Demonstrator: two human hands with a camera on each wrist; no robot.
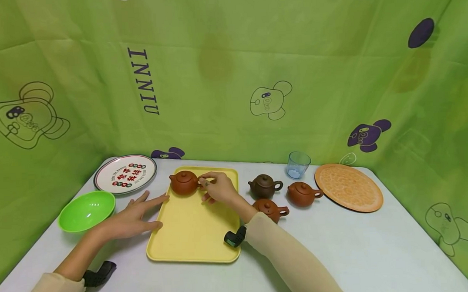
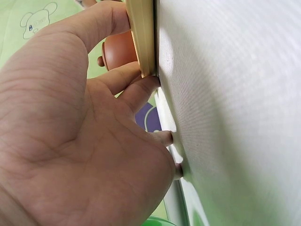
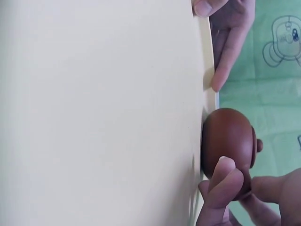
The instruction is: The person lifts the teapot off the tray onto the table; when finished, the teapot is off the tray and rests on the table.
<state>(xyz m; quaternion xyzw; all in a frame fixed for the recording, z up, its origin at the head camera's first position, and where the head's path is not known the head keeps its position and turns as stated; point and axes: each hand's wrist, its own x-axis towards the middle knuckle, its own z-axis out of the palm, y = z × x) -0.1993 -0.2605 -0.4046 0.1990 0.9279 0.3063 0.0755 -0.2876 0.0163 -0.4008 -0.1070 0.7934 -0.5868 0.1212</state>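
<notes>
A reddish-brown teapot (image 1: 184, 183) sits at the far left end of the yellow tray (image 1: 194, 235), its spout to the left. My right hand (image 1: 219, 189) pinches the teapot's handle between thumb and fingers; the right wrist view shows the fingertips (image 3: 225, 183) at the handle side. Fingers spread, my left hand (image 1: 133, 218) touches the tray's left edge with thumb and fingertips. The left wrist view has its fingertips (image 2: 134, 73) right at the tray's rim, with the teapot (image 2: 120, 51) beyond. Part of the handle is hidden by the right fingers.
Right of the tray stand a dark brown teapot (image 1: 265, 186) and two reddish-brown teapots (image 1: 302, 194), one partly behind my right forearm. A blue glass (image 1: 299, 165) and an orange round mat (image 1: 348, 187) lie beyond. At left are a green bowl (image 1: 87, 211) and a white plate (image 1: 121, 173).
</notes>
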